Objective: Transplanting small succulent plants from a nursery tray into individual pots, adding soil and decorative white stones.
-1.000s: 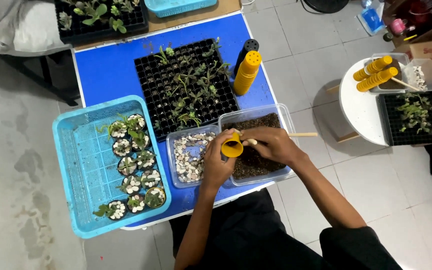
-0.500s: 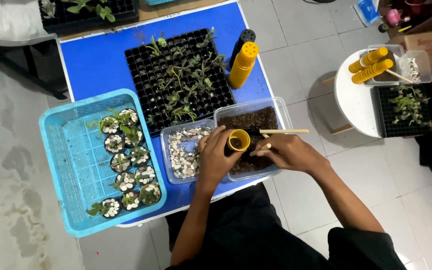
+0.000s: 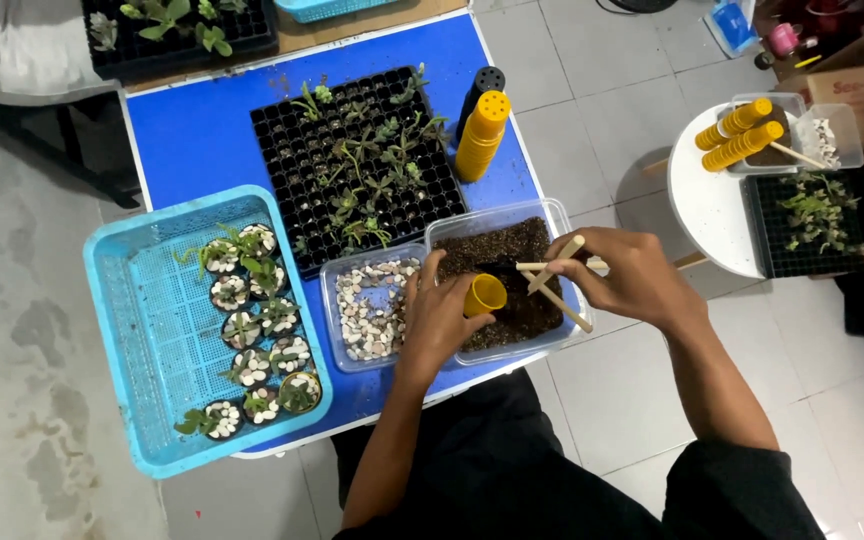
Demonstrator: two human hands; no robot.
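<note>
— Blue counter [image 3: 202, 130] over pale tiles, head view: filling step, by the look. Left hand [image 3: 439, 322] gripping yellow pot [image 3: 484, 296] above soil tub [image 3: 512, 285]; right hand [image 3: 632, 278] pinching sticks [image 3: 552, 280].

— Needs scooping soil next, probably. Tub near counter edge; pebble tub [image 3: 372, 305] touching leftward, open floor rightward.

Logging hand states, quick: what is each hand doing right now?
Left hand: closed on a small yellow pot over the soil tub.
Right hand: closed on wooden sticks.
</note>
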